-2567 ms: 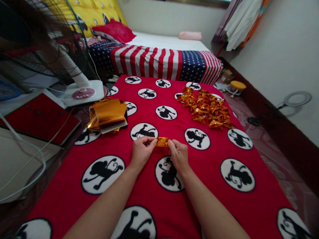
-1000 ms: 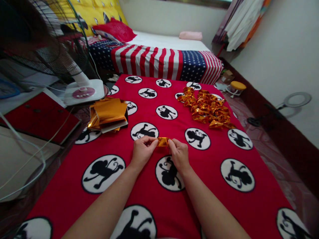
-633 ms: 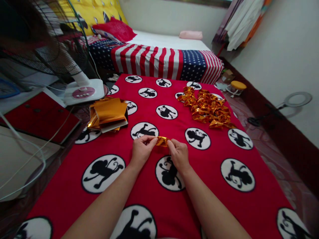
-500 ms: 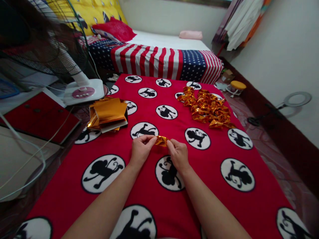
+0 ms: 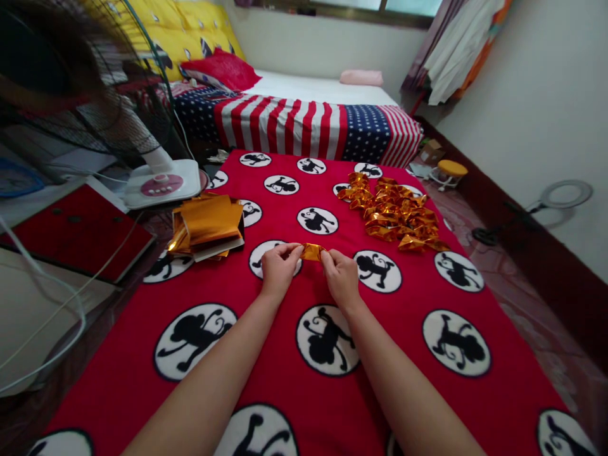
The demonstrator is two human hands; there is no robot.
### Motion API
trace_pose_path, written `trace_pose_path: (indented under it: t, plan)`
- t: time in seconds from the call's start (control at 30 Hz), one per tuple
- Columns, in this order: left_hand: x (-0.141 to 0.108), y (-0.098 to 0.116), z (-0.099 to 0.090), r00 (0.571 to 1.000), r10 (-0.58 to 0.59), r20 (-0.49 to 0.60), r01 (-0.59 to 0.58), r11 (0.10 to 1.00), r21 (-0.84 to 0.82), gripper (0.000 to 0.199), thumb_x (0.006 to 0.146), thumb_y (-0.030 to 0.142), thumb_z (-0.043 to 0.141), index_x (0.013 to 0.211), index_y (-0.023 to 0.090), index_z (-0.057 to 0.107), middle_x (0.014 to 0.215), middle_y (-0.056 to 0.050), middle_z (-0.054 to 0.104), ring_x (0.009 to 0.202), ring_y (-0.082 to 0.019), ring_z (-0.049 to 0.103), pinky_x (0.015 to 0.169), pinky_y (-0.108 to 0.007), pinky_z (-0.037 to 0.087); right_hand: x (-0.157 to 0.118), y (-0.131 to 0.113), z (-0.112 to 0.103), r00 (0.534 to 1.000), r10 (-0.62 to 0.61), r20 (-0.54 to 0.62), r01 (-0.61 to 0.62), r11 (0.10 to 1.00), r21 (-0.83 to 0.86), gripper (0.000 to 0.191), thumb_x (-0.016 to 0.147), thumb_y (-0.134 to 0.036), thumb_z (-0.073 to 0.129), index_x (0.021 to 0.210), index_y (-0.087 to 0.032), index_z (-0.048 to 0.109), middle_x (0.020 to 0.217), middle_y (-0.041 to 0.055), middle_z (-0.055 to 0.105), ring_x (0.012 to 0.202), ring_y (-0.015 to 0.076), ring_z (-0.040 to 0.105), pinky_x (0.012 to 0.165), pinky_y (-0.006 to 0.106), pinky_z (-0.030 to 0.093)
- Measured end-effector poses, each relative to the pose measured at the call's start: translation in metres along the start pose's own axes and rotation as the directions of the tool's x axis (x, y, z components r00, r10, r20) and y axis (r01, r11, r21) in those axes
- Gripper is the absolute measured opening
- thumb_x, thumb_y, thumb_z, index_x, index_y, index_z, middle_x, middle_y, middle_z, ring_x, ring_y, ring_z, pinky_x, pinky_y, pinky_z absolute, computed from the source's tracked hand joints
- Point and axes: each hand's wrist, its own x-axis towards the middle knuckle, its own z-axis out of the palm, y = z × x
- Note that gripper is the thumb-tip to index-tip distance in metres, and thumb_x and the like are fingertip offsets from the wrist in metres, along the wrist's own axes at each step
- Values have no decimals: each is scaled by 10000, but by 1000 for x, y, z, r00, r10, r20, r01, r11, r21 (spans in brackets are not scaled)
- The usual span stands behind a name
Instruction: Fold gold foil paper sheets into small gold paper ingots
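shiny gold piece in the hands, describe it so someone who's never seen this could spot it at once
Find the big red monkey-print cloth. Near its middle, the left hand and right hand pinch the shiny gold piece by its ends. Unlike the gold sheets stacked at left and the folded gold pieces heaped at right, it alone is held.

We look through one camera worn on the person's head, facing forward and down past the left hand (image 5: 281, 269) and right hand (image 5: 341, 275), which sit near mid-view. The red monkey-print cloth (image 5: 313, 392) comes closest to our lens; beyond it we see the bed (image 5: 304, 85) and, at the top edge, a window (image 5: 408, 6).
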Motion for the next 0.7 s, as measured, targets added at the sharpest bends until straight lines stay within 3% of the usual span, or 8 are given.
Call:
trace_pose_path:
  t: [0.07, 0.2, 0.43, 0.7]
  plan:
    - [13, -1, 9, 999, -16, -49, 16, 1000, -7, 228, 757, 320, 685, 856, 135, 771, 790, -78, 763, 714, -176, 686, 703, -258, 517, 15, 2, 5, 999, -11, -36, 9, 998, -58, 404, 924, -366, 440, 551, -210, 429, 490, -41, 426, 496, 111, 392, 534, 267, 218]
    - [27, -5, 19, 998, -38, -45, 36, 998, -48, 255, 774, 349, 669, 866, 134, 769, 817, -85, 768, 737, -184, 699, 706, -262, 527, 29, 11, 14, 998, 11, -60, -17, 994, -111, 402, 919, -351, 430, 542, -211, 428, 486, -35, 419, 494, 116, 383, 536, 276, 196]
    - [24, -7, 23, 996, -36, -80, 37, 999, 5, 268, 772, 365, 670, 838, 123, 763, 789, -90, 763, 699, -184, 692, 689, -264, 528, 25, 14, 17, 997, 38, -61, -48, 984, -171, 393, 915, -359, 443, 553, -206, 458, 500, -27, 439, 507, 117, 384, 543, 280, 180]
    - [20, -3, 22, 998, -35, -51, 38, 997, 63, 251, 769, 352, 668, 818, 125, 763, 766, -90, 759, 678, -185, 683, 688, -272, 525, 26, 11, 15, 994, 100, -45, -104, 991, -83, 426, 929, -394, 419, 547, -206, 418, 491, -31, 449, 496, 111, 413, 534, 271, 199]
